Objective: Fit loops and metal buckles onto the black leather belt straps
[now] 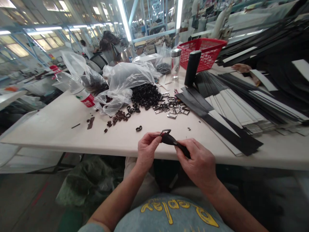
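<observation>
Over the table's front edge, my left hand (149,146) pinches a metal belt buckle (166,131) between thumb and fingers. A black strap (169,139) runs from the buckle toward the right, with a slot showing in it. My right hand (198,158) is closed round the other part of this strap, its thumb on top. Just beyond my hands lies a loose black loop (138,128). Farther off are a pile of metal buckles (172,106), a heap of black loops (146,95) and a scatter of brown loops (120,116).
At right, black and white strips (225,103) lie fanned across the table (116,137). Behind stand a red basket (202,53), a dark cylinder (192,68) and a glass bottle (175,64). Plastic bags (130,75) and a tilted plastic bottle (83,96) occupy the left back.
</observation>
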`<state>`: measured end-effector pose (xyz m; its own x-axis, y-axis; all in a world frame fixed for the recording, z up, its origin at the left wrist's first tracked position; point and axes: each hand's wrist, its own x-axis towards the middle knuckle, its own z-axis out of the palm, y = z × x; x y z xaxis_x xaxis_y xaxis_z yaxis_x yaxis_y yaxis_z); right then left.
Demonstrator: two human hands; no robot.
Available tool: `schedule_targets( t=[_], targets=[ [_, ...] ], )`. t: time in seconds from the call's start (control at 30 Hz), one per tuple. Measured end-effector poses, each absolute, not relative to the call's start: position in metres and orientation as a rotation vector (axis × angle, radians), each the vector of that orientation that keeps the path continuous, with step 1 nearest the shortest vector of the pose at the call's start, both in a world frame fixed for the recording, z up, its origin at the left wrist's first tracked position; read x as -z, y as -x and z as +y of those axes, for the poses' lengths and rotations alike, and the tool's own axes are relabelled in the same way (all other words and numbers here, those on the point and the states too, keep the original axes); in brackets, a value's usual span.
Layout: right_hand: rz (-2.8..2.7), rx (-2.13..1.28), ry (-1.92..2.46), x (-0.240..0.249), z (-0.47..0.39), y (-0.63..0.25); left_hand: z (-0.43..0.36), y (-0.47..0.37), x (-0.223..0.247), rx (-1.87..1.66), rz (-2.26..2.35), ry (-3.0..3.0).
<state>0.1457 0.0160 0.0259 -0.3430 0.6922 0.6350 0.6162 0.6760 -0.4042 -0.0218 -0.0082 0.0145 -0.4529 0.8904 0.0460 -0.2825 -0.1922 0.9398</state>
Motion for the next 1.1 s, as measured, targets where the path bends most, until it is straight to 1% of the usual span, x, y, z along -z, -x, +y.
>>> schedule_targets(
  t=[0.27, 0.53, 0.83, 0.97, 1.1],
  targets=[
    [-2.111, -0.011, 1.03, -0.027, 0.013, -0.144, -0.017, 0.015, -0.013, -1.671, 1.277, -0.835],
    [-2.092, -0.09, 1.044, -0.017, 0.011, -0.14, -0.018, 0.001, -0.004, -1.689, 1.216, -0.745],
    [-2.095, -0.086, 1.037, -0.011, 0.009, -0.137, -0.016, 0.004, -0.004, -1.604, 1.223, -0.651],
    [-2.077, -0.157, 1.041, -0.007, 0.01, -0.135, -0.014, 0.006, -0.002, -1.561, 1.144, -0.486],
    [-2.034, -0.224, 1.064, -0.003, 0.013, -0.136, -0.016, 0.004, 0.002, -1.53, 1.088, -0.487]
  ],
)
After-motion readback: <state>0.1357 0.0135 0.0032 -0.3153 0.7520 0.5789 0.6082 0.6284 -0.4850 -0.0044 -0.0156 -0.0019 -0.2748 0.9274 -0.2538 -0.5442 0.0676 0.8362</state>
